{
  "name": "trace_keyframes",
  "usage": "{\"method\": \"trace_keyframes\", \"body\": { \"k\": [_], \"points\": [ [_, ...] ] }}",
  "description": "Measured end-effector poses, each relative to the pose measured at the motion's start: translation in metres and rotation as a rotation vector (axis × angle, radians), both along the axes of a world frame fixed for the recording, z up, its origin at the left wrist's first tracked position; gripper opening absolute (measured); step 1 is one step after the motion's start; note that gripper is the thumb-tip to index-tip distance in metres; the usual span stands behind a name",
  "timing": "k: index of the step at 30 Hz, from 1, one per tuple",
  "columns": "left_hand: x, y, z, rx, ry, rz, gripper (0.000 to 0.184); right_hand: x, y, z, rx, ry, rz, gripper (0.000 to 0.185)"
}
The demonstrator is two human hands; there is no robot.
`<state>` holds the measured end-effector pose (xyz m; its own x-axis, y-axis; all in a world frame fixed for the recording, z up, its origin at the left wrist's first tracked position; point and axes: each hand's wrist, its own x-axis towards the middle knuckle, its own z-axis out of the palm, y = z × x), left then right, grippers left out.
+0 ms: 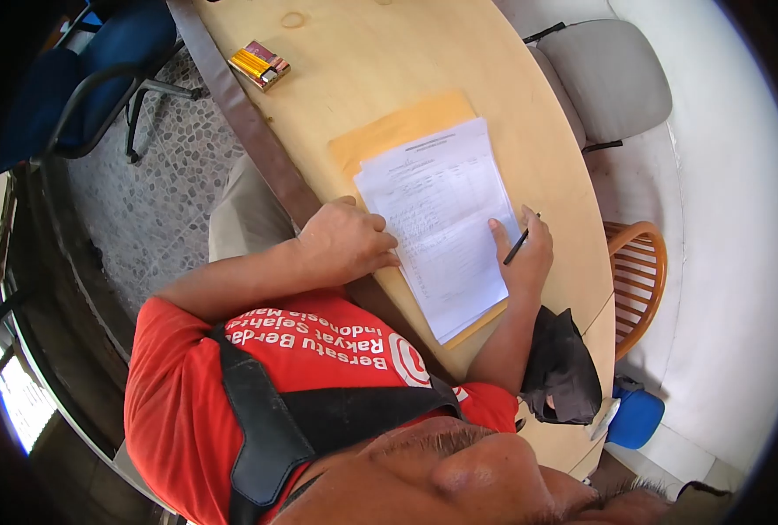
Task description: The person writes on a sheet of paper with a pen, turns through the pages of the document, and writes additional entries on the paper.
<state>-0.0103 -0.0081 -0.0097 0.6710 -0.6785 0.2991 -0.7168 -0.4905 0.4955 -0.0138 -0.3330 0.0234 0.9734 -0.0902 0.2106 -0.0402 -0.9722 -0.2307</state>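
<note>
I see the left hand (pixel 351 238) curled at the left edge of the papers (pixel 441 219); I can't tell whether it pinches them. Between both hands, those sheets hide most of a yellow envelope (pixel 406 129), their handwriting too faint for me. The right hand (pixel 527 256) closes on a black pen (pixel 516 248), its fingers partly covering it.

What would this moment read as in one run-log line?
left hand: curled at left edge of papers | right hand: holding dark pen | papers: written on, atop tan envelope, on table
</note>
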Motion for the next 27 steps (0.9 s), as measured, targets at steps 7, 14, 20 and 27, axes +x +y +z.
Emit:
{"method": "trace_keyframes", "body": {
  "k": [7,14,20,27],
  "points": [
    [0.019,0.015,0.000,0.070,-0.060,0.048,0.021,0.003,-0.003,-0.006,0.127,-0.016,-0.010,0.051],
    [0.012,0.015,0.003,0.021,0.029,0.093,0.024,0.005,-0.008,-0.019,0.345,-0.120,0.064,0.033],
    [0.009,0.015,0.005,0.024,0.022,0.088,0.022,0.009,-0.007,-0.033,0.374,-0.235,0.047,0.029],
    [0.011,0.015,0.001,-0.020,-0.037,0.062,0.017,0.012,-0.011,-0.036,0.286,-0.282,0.039,0.026]
  ]
}}
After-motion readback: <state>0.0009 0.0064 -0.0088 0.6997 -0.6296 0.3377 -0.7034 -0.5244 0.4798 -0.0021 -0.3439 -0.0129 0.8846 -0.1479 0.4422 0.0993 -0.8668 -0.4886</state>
